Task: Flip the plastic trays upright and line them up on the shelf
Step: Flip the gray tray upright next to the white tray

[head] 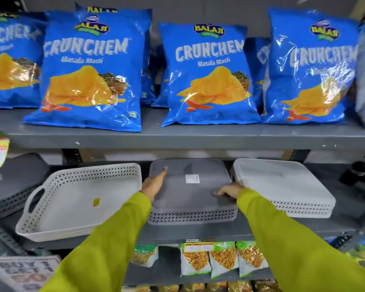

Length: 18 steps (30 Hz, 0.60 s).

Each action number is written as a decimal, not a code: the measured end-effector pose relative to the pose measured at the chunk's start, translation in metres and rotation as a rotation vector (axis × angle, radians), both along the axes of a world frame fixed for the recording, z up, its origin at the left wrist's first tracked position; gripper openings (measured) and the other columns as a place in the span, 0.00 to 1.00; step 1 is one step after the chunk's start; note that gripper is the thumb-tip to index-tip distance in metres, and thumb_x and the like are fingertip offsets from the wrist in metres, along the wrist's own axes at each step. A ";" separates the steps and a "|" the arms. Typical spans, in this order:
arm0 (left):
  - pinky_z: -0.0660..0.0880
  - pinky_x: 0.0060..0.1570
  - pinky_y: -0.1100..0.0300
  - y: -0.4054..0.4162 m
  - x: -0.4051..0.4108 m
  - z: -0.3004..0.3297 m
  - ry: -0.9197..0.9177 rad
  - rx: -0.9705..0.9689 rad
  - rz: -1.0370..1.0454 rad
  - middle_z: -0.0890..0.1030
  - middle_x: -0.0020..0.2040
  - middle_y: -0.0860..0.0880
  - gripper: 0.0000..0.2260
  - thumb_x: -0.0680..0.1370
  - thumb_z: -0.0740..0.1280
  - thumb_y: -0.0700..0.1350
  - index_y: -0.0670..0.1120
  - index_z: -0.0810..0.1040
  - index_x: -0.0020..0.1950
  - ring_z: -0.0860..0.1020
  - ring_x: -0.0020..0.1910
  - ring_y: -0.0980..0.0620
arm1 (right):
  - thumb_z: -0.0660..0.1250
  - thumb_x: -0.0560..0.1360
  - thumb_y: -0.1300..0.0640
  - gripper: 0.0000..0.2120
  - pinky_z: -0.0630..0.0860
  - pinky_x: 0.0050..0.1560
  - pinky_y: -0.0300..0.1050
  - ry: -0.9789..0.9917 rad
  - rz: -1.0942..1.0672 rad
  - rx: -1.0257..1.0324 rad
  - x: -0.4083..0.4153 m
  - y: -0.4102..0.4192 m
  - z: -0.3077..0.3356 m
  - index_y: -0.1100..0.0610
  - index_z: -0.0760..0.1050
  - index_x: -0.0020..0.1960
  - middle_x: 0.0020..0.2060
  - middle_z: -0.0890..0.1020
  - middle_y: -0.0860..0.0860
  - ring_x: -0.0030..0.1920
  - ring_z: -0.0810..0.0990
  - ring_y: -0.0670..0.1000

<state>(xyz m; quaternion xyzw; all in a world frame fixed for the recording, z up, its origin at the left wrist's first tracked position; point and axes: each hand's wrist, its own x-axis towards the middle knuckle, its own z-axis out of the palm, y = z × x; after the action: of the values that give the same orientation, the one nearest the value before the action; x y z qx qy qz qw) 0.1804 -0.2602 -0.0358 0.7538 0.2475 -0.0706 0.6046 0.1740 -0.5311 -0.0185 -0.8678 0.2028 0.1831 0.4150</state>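
Fingers (163, 171) of the left hand (154, 184) lie flat and together on the upside-down grey tray (190, 192); the right hand (230, 191) curls over its right edge.

The grey tray sits mid-shelf (198, 232), squeezed between the upright white tray (80, 199) and the upside-down white tray (282, 186). Flipping it here could bump those neighbours, or hit the shelf above (198, 138). The open room is out front, so it should probably slide out first.

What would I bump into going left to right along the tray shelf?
Dark grey tray stack → upright white tray → left hand → upside-down grey tray → right hand → upside-down white tray stack.
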 end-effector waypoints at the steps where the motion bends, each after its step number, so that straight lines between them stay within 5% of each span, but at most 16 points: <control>1: 0.64 0.71 0.49 -0.005 -0.001 0.004 -0.002 -0.002 0.023 0.66 0.74 0.39 0.53 0.62 0.61 0.76 0.39 0.60 0.75 0.67 0.71 0.39 | 0.79 0.58 0.45 0.39 0.72 0.63 0.48 -0.042 -0.110 0.141 0.004 -0.002 -0.002 0.64 0.75 0.62 0.63 0.77 0.58 0.62 0.76 0.58; 3: 0.64 0.71 0.45 -0.012 -0.003 0.013 -0.094 0.039 0.090 0.68 0.72 0.38 0.53 0.61 0.58 0.78 0.41 0.64 0.73 0.68 0.70 0.38 | 0.74 0.62 0.38 0.44 0.67 0.70 0.49 -0.214 -0.227 0.380 0.023 -0.012 -0.014 0.62 0.69 0.70 0.68 0.73 0.57 0.68 0.72 0.57; 5: 0.64 0.71 0.45 -0.019 -0.008 0.025 -0.368 -0.008 0.205 0.71 0.70 0.38 0.40 0.71 0.60 0.70 0.42 0.68 0.71 0.69 0.68 0.40 | 0.69 0.62 0.29 0.45 0.67 0.71 0.53 -0.335 -0.311 0.585 0.024 -0.012 -0.001 0.58 0.73 0.68 0.66 0.76 0.54 0.65 0.75 0.56; 8: 0.62 0.73 0.48 -0.017 -0.015 0.038 -0.724 -0.162 0.313 0.71 0.70 0.42 0.25 0.79 0.58 0.58 0.45 0.68 0.71 0.70 0.68 0.47 | 0.54 0.77 0.38 0.31 0.75 0.59 0.46 -0.407 -0.404 0.958 0.017 -0.008 0.026 0.59 0.70 0.69 0.60 0.78 0.52 0.49 0.79 0.52; 10: 0.61 0.74 0.50 -0.007 -0.014 0.034 -0.684 -0.315 0.238 0.73 0.70 0.49 0.30 0.75 0.56 0.67 0.51 0.70 0.70 0.71 0.68 0.52 | 0.47 0.79 0.38 0.33 0.75 0.46 0.39 -0.411 -0.452 1.019 0.019 -0.021 0.024 0.60 0.66 0.72 0.53 0.79 0.54 0.45 0.78 0.49; 13: 0.67 0.70 0.46 0.023 -0.006 0.014 -0.425 -0.394 0.131 0.80 0.63 0.49 0.40 0.64 0.57 0.78 0.52 0.78 0.63 0.77 0.63 0.49 | 0.52 0.76 0.33 0.33 0.79 0.47 0.47 -0.341 -0.401 1.011 0.016 -0.039 0.018 0.57 0.77 0.62 0.42 0.85 0.51 0.43 0.85 0.53; 15: 0.73 0.63 0.47 0.034 -0.010 0.008 -0.274 -0.242 0.106 0.85 0.52 0.46 0.34 0.66 0.62 0.74 0.46 0.83 0.51 0.81 0.53 0.46 | 0.59 0.76 0.42 0.20 0.79 0.36 0.44 -0.229 -0.343 0.942 0.018 -0.044 0.014 0.56 0.81 0.45 0.29 0.85 0.53 0.29 0.84 0.53; 18: 0.76 0.53 0.44 0.035 -0.024 0.005 -0.132 0.131 -0.009 0.84 0.46 0.41 0.16 0.68 0.69 0.54 0.41 0.80 0.42 0.81 0.45 0.43 | 0.65 0.72 0.59 0.11 0.82 0.42 0.48 -0.195 -0.178 0.630 0.025 -0.046 -0.004 0.62 0.79 0.51 0.35 0.86 0.56 0.38 0.84 0.55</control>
<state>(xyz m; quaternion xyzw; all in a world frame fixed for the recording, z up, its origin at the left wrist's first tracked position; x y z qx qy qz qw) 0.1563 -0.2253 -0.0312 0.7959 0.2079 -0.0070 0.5686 0.1987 -0.5768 -0.0222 -0.6893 0.1704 0.1160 0.6945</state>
